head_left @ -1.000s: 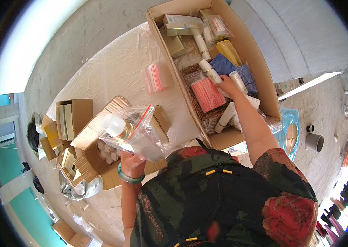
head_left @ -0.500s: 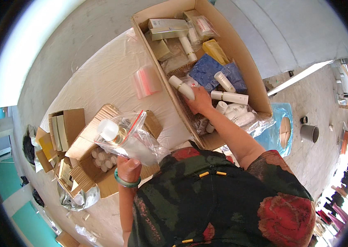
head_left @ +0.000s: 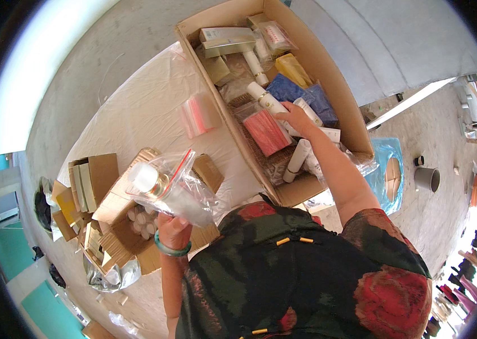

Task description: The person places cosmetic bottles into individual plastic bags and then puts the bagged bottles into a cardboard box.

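My left hand (head_left: 173, 230) is closed round a white pump bottle (head_left: 185, 204) with a gold collar and a broad white cap, inside a clear zip bag with a red seal line. The bag's top stands loose above the cap. Over the large carton (head_left: 347, 90), my right hand (head_left: 299, 118) grips a slim white bottle (head_left: 268, 101) with a gold band, its capped end pointing up and left. Below that bottle, inside the carton, lies a stack of red-striped zip bags (head_left: 267, 133). A white tube (head_left: 296, 161) rests near my right forearm.
Flat boxes (head_left: 228, 42), blue packets (head_left: 283, 89) and a yellow packet (head_left: 293, 70) lie in the carton. On the pale cloth (head_left: 131, 101) are more zip bags (head_left: 195, 117). A small open carton (head_left: 120, 240) with several white caps stands at left. A grey bucket (head_left: 427, 179) is right.
My right hand has moved up and right with the slim bottle, uncovering the red-striped bags. A white tube near my forearm now shows more fully. My left hand stays nearly still.
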`<state>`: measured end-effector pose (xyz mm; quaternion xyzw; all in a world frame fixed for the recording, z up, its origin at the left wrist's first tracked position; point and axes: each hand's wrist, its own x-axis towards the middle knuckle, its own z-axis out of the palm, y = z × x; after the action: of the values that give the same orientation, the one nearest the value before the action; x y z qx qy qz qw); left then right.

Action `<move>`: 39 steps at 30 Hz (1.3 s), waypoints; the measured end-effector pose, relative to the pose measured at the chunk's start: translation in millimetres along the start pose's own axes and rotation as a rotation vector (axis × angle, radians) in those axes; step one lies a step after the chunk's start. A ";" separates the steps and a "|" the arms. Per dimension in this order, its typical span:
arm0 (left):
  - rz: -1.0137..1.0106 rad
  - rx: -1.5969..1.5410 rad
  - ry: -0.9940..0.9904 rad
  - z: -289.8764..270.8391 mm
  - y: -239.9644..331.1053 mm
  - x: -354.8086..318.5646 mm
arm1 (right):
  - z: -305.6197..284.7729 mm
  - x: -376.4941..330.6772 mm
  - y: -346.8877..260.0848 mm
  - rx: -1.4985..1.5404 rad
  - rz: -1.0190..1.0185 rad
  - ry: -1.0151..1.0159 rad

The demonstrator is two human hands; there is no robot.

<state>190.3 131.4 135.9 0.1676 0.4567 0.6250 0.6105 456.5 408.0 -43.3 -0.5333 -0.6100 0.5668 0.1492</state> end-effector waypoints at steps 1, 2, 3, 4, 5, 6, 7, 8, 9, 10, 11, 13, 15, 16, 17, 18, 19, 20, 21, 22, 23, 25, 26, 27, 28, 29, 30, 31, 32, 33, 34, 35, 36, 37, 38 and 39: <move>-0.011 -0.017 -0.007 -1.6 -0.6 0.5 | 0.2 3.5 1.7 0.092 0.022 -0.029; -0.013 -0.012 0.004 -1.4 -1.2 0.6 | 2.8 5.0 -2.7 -0.042 0.026 -0.030; -0.014 -0.006 0.015 -0.4 -2.2 0.4 | 8.8 6.1 -2.9 0.032 0.089 -0.090; -0.016 -0.001 0.026 0.7 -2.9 0.3 | 17.0 5.3 -0.6 0.107 0.151 -0.148; 0.004 0.011 0.024 2.1 -2.1 -0.6 | 26.9 3.6 -1.4 0.182 0.211 -0.215; 0.021 0.021 0.020 3.0 -1.9 -0.6 | 35.2 -6.2 -5.8 -0.042 0.037 -0.140; 0.039 0.031 0.016 3.2 -1.3 -0.4 | 43.6 -5.0 5.5 -0.086 -0.034 -0.151; 0.033 0.021 0.021 1.7 -2.5 -1.3 | 52.4 -9.8 6.4 -0.133 -0.099 -0.160; 0.027 0.011 0.025 -0.7 -3.8 -2.5 | 57.5 -15.0 7.5 -0.179 -0.164 -0.169; 0.020 0.002 0.029 -2.1 -5.0 -2.8 | 50.8 -21.9 9.9 -0.250 -0.168 -0.202; 0.019 -0.009 0.035 -1.2 -5.7 -2.2 | 50.2 -26.7 12.6 -0.199 -0.148 -0.217; 0.018 -0.029 0.047 1.2 -7.4 -0.6 | 46.1 -31.3 18.9 -0.097 -0.107 -0.245; 0.002 -0.021 0.023 -0.6 -10.1 0.8 | 41.0 -32.5 11.6 0.271 0.023 -0.253; -0.006 -0.016 0.011 -1.2 -11.3 1.4 | 38.9 -32.1 9.0 0.455 0.088 -0.255; -0.011 -0.007 0.013 -0.3 -10.6 2.0 | 36.6 -28.9 10.2 0.571 0.125 -0.224; -0.015 0.002 0.015 1.1 -9.8 2.7 | 31.5 -23.5 12.5 0.686 0.163 -0.192; -0.020 0.011 0.018 2.6 -9.0 3.0 | 27.2 -19.1 15.2 0.800 0.201 -0.160; -0.018 0.013 0.017 5.6 -7.2 4.2 | 26.0 -16.3 19.5 0.837 0.212 -0.120; -0.017 0.014 0.015 9.4 -5.0 5.0 | 29.3 -15.2 23.7 0.783 0.187 -0.118; -0.015 0.015 0.012 11.5 -3.5 6.0 | 34.7 -14.5 27.7 0.729 0.163 -0.116; -0.016 0.012 0.017 10.4 -4.8 6.5 | 39.9 -15.5 27.9 0.669 0.139 -0.114; -0.017 0.008 0.023 8.7 -7.5 6.9 | 60.5 -24.4 25.3 0.577 0.106 -0.146; -0.017 0.005 0.034 6.7 -9.7 6.9 | 74.7 -32.4 22.1 0.334 0.043 -0.140; -0.015 0.003 0.050 4.9 -11.6 5.5 | 84.9 -37.7 19.4 0.091 -0.021 -0.138; -0.012 0.001 0.066 3.9 -12.5 4.9 | 84.5 -37.1 16.8 0.111 0.002 -0.112; -0.024 -0.001 0.062 3.2 -11.5 4.5 | 83.0 -38.1 12.3 0.134 0.028 -0.082; -0.036 -0.003 0.059 2.8 -10.4 4.5 | 82.2 -38.1 10.2 0.157 0.054 -0.052; -0.047 -0.004 0.056 2.5 -9.7 3.9 | 80.6 -35.2 13.4 0.214 0.072 -0.064; -0.045 0.000 0.053 2.1 -9.3 4.1 | 75.7 -29.9 14.8 0.271 0.087 -0.075; -0.043 0.005 0.050 1.2 -9.4 4.0 | 71.4 -26.2 16.0 0.328 0.101 -0.086; -0.041 0.009 0.047 0.7 -9.2 3.8 | 67.8 -24.3 17.4 0.194 0.098 -0.098; -0.033 0.012 0.059 2.6 -9.2 3.6 | 68.1 -23.3 17.6 0.154 0.070 -0.082; -0.025 0.015 0.072 6.0 -8.6 3.3 | 69.1 -22.2 18.3 0.113 0.042 -0.066; -0.017 0.018 0.084 7.8 -7.9 3.1 | 70.7 -20.9 19.4 0.071 0.014 -0.051; -0.026 0.016 0.081 9.0 -6.5 2.7 | 78.2 -17.9 25.0 0.033 0.004 -0.025; -0.034 0.012 0.075 9.5 -5.7 3.0 | 88.8 -12.9 30.4 -0.008 -0.007 0.003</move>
<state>200.5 136.7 135.5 0.1398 0.4861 0.6175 0.6024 406.4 343.7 -91.5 -0.5324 -0.6141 0.5630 0.1499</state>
